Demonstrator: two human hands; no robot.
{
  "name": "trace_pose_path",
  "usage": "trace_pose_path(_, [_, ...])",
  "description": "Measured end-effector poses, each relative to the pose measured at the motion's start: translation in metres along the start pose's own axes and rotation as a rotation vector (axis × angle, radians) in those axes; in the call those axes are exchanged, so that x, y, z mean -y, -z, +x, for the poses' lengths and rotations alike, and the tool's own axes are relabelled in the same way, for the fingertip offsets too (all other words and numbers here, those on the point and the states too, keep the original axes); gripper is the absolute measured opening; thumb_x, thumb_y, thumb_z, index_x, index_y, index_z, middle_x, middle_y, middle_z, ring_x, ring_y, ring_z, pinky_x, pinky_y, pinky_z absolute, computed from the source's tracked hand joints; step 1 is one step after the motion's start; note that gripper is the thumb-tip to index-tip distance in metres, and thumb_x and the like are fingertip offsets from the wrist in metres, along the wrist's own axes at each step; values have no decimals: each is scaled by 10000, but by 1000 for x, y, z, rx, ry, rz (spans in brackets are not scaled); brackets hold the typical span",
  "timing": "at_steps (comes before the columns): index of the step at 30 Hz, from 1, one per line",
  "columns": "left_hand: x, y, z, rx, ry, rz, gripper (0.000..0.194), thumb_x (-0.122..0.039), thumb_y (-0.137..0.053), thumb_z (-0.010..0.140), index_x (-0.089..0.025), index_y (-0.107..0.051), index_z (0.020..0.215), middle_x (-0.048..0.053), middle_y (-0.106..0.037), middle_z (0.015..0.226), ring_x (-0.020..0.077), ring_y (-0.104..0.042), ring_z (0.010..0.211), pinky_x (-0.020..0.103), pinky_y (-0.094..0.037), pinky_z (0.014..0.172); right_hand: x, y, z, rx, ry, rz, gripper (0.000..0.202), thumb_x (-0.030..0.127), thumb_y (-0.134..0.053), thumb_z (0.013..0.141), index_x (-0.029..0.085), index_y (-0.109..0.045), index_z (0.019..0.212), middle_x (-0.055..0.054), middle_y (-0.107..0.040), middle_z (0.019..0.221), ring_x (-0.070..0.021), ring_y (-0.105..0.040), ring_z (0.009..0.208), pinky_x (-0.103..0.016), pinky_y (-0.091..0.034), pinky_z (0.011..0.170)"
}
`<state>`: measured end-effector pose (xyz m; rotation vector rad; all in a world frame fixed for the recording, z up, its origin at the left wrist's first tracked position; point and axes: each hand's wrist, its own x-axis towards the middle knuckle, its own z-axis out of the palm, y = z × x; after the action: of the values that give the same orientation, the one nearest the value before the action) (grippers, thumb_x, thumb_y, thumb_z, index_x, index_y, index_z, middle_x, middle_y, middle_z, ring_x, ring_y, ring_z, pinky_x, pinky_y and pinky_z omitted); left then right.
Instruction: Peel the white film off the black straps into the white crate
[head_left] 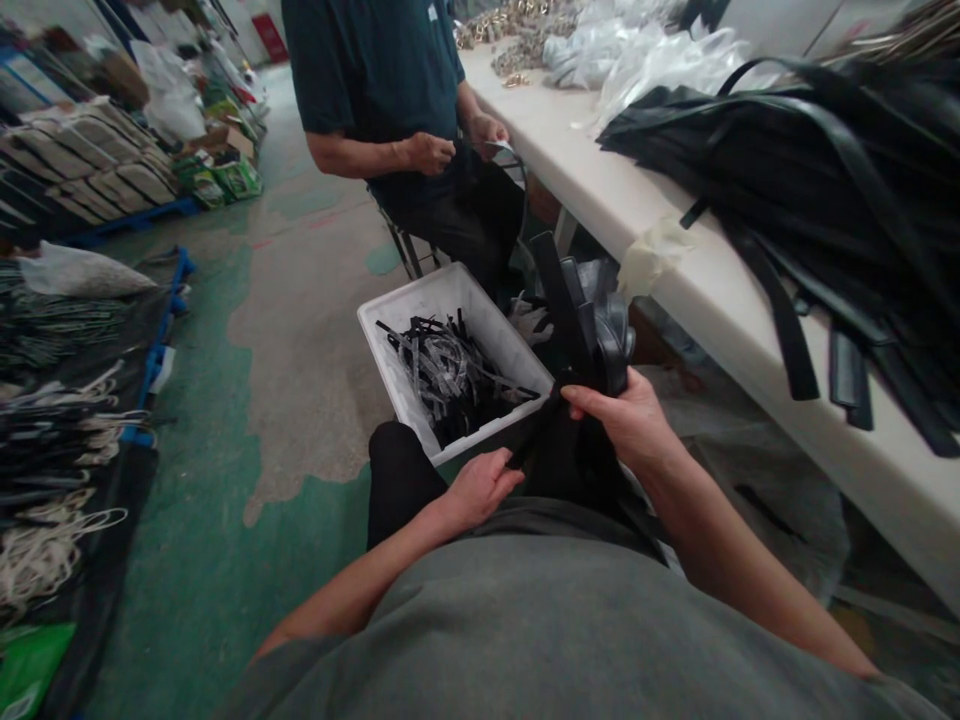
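A bundle of black straps [577, 320] rises from my right hand [626, 415], whose fingers and thumb are closed round it near my lap. One black strap [541, 425] runs slantwise from that bundle down to my left hand [484, 488], which pinches its lower end. The straps look flat and smooth, like leather or a similar material. Just beyond my knees stands a white plastic bin [401, 385] with a tangle of black and pale strips [450, 375] inside. The lower ends of the bundle are partly hidden behind my right hand and forearm.
On my right a long white table [592, 185] carries a heap of black straps [810, 170], some hanging over its edge, and clear plastic bags [660, 65]. A co-worker [382, 90] sits beyond the bin. Loaded pallets [161, 340] line the left side.
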<state>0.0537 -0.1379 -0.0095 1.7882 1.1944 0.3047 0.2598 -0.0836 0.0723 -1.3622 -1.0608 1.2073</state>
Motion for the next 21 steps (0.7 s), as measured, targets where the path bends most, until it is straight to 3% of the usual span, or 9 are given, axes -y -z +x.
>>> trace_pose_path(2, [10,0,-7,63,-1,-83,259,-392,-439,910,-180,-564,830,41,-597,803,183,-553,781,300,-423,737,-5,5,3,-27,0,1,274,341,-798,636,193,-567,643,36,-574,517,-116,-524,482,-256,-432,517])
trace_pose_path(5, [27,5,-16,147,-1,-381,364,-474,-403,929,-174,-609,941,51,-640,889,166,-583,812,284,-442,750,-9,15,8,-70,-6,-1,261,357,-791,650,200,-582,656,24,-578,535,-128,-526,501,-269,-439,523])
trace_pose_path(8, [49,10,-18,107,132,-594,369,-502,-544,860,-165,-634,980,23,-642,791,136,-581,692,260,-448,677,-8,29,10,-54,-33,-44,214,378,-750,702,206,-670,802,21,-562,550,-129,-499,491,-271,-421,492])
trace_pose_path(10, [65,12,-16,-39,233,-684,352,-478,-639,797,-155,-648,937,6,-623,727,113,-567,615,238,-439,616,-10,38,6,5,-61,-99,291,382,-723,732,212,-703,967,24,-550,549,-132,-485,486,-267,-401,471])
trace_pose_path(15, [98,29,0,-630,365,-1040,479,-524,-687,745,-172,-598,1058,-17,-610,729,73,-524,495,194,-416,478,-30,63,-14,35,-145,-208,401,398,-701,749,199,-690,1096,-3,-607,630,-147,-507,536,-272,-397,490])
trace_pose_path(17, [105,41,12,-742,386,-1099,462,-485,-693,762,-178,-587,1090,-27,-595,706,58,-493,461,166,-368,423,-40,72,-25,16,-203,-243,400,424,-707,747,190,-695,1071,-9,-611,629,-156,-516,548,-278,-408,503])
trace_pose_path(21, [113,75,49,-815,419,-1138,253,-358,-574,889,-189,-587,1077,-31,-578,674,45,-475,436,132,-297,378,-50,88,-48,70,-311,-265,430,478,-724,724,154,-694,1005,-55,-688,734,-152,-527,540,-300,-453,533])
